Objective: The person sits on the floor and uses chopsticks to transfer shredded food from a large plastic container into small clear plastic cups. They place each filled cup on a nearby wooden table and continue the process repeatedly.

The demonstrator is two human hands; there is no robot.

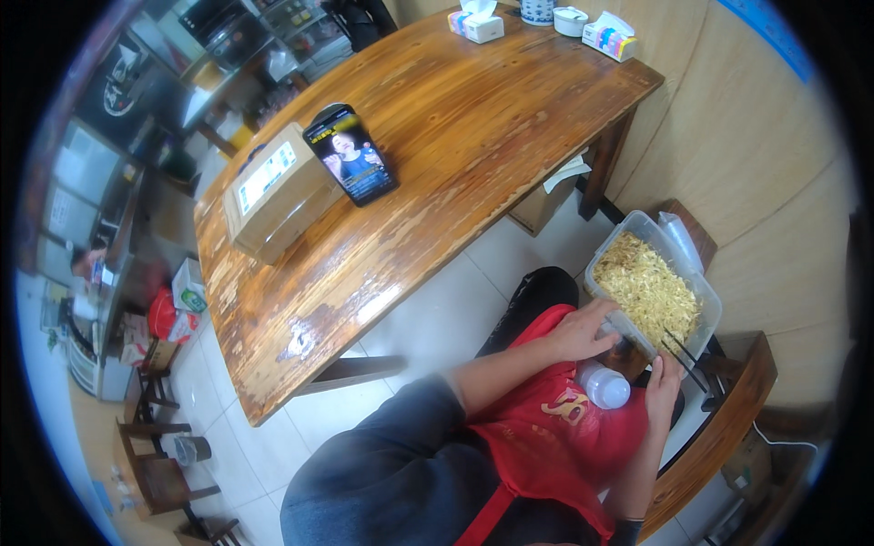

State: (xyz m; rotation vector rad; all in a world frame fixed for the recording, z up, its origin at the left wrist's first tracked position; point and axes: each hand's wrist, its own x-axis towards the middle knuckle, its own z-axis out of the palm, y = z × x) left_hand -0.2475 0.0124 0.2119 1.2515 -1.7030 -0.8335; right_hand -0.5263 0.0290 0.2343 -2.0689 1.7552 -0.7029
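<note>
A clear plastic tub [711, 300] stands at my right side, holding a heap of pale yellow shredded food [645, 280]. My left hand [584, 332] lies at the tub's near left corner, fingers over the rim and thumb lower on the wall. At the near right corner, my right hand [664, 379] has its fingers bent against the edge. Dark chopsticks [686, 360] lean out of the tub beside that hand. On my lap, over a red apron [532, 437], lies a translucent plastic bottle or cup stack [606, 387].
To the left is a wooden table [437, 184] bearing a taped cardboard box [283, 194] and a phone [351, 157] with a lit screen. Tissue packs [476, 26] sit at its far end. A wooden bench [710, 471] runs at my right, near the panelled wall [771, 205].
</note>
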